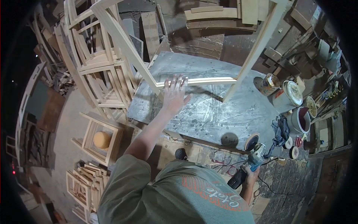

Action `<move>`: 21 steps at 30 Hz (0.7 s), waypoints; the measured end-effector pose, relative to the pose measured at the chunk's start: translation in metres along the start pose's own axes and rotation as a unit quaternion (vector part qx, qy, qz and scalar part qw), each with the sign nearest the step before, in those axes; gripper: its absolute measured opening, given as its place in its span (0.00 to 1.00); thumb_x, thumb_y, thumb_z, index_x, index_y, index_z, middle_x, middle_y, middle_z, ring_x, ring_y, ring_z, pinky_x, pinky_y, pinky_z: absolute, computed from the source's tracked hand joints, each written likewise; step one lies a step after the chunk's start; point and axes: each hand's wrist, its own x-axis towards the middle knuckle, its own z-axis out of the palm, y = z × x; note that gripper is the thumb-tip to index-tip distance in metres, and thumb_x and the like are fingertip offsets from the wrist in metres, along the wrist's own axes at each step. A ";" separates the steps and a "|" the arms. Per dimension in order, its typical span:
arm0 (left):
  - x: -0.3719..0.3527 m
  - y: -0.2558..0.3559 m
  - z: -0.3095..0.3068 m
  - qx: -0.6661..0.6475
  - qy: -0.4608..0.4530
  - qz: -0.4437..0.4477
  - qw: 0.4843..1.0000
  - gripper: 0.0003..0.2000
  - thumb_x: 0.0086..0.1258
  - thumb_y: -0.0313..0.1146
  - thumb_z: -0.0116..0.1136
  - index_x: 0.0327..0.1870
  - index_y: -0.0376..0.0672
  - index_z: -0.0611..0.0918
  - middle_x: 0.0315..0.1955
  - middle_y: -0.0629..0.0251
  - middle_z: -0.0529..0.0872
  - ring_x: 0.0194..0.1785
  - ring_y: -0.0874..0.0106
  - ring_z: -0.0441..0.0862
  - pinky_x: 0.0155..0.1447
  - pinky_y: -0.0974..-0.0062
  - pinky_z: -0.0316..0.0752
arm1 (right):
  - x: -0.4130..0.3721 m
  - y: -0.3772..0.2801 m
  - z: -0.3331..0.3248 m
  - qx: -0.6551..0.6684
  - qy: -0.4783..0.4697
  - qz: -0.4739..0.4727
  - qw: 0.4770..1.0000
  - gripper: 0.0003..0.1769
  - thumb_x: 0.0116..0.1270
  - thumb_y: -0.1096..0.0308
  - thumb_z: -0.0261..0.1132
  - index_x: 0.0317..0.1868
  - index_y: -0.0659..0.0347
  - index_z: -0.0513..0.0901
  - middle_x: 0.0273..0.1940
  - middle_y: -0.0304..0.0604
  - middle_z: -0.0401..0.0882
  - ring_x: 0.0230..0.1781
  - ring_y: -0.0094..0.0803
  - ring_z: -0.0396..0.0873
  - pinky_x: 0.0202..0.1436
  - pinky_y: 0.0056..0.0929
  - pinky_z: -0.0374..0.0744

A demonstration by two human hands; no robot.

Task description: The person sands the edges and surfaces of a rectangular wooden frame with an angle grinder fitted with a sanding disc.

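Note:
My left hand (175,98) rests over the lower crossbar of a pale wooden frame (210,80), fingers laid across the wood and thumb on the near side, holding it. The frame stands tilted on a scuffed metal-topped table (201,114), its two long side rails reaching up and away. At the lower right, my right hand (252,175) is closed round the body of an angle grinder (255,161), partly hidden behind the tool. A round disc (251,142) on the grinder's head is by the table's near right edge.
Wooden frames (108,71) are stacked at the left. A round orange-yellow object (101,140) sits on a smaller frame below them. Buckets (292,93), a dark cloth (280,130) and spare discs (294,152) line the right side. A power cord (274,189) trails over the floorboards.

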 end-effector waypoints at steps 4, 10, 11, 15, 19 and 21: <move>0.020 0.021 -0.011 0.012 -0.056 0.020 0.998 0.37 0.75 0.60 0.44 0.78 0.45 0.59 0.77 0.55 0.56 0.81 0.55 0.49 0.80 0.44 0.40 | -0.010 -0.015 0.008 0.021 -0.014 0.009 1.000 0.31 0.52 0.78 0.69 0.59 0.64 0.72 0.42 0.41 0.79 0.37 0.32 0.80 0.42 0.31 0.80; 0.061 0.070 -0.013 -0.053 -0.172 0.044 0.983 0.40 0.74 0.63 0.40 0.80 0.50 0.51 0.80 0.56 0.40 0.83 0.56 0.35 0.81 0.44 0.29 | -0.007 -0.009 0.008 0.043 -0.016 -0.012 0.999 0.32 0.52 0.82 0.67 0.60 0.61 0.72 0.43 0.35 0.75 0.40 0.28 0.76 0.45 0.28 0.78; 0.066 0.078 -0.027 -0.047 -0.169 0.067 0.982 0.38 0.74 0.61 0.44 0.80 0.51 0.54 0.81 0.56 0.41 0.83 0.54 0.34 0.81 0.44 0.29 | -0.004 0.000 0.004 0.055 -0.005 0.004 0.998 0.34 0.51 0.82 0.67 0.62 0.61 0.72 0.46 0.36 0.76 0.43 0.30 0.76 0.49 0.30 0.77; 0.100 0.077 -0.146 -0.062 0.217 0.110 0.968 0.32 0.72 0.53 0.53 0.76 0.52 0.65 0.81 0.55 0.45 0.83 0.50 0.36 0.80 0.42 0.32 | -0.003 -0.013 0.017 0.060 -0.002 0.012 0.998 0.35 0.46 0.81 0.65 0.61 0.63 0.73 0.42 0.39 0.78 0.40 0.33 0.79 0.44 0.30 0.79; 0.135 0.032 -0.285 -0.001 0.408 0.118 0.905 0.27 0.70 0.49 0.58 0.68 0.48 0.74 0.70 0.57 0.71 0.75 0.54 0.62 0.78 0.48 0.50 | -0.001 -0.009 0.009 0.028 -0.040 0.005 0.999 0.33 0.55 0.80 0.68 0.64 0.61 0.71 0.45 0.39 0.77 0.41 0.30 0.77 0.43 0.28 0.78; 0.146 0.010 -0.309 -0.009 0.339 0.152 0.928 0.24 0.69 0.47 0.61 0.63 0.46 0.79 0.62 0.58 0.80 0.69 0.59 0.73 0.74 0.54 0.60 | -0.003 -0.017 0.007 0.016 -0.049 0.004 0.999 0.33 0.56 0.79 0.69 0.63 0.60 0.71 0.44 0.39 0.77 0.39 0.29 0.76 0.41 0.27 0.78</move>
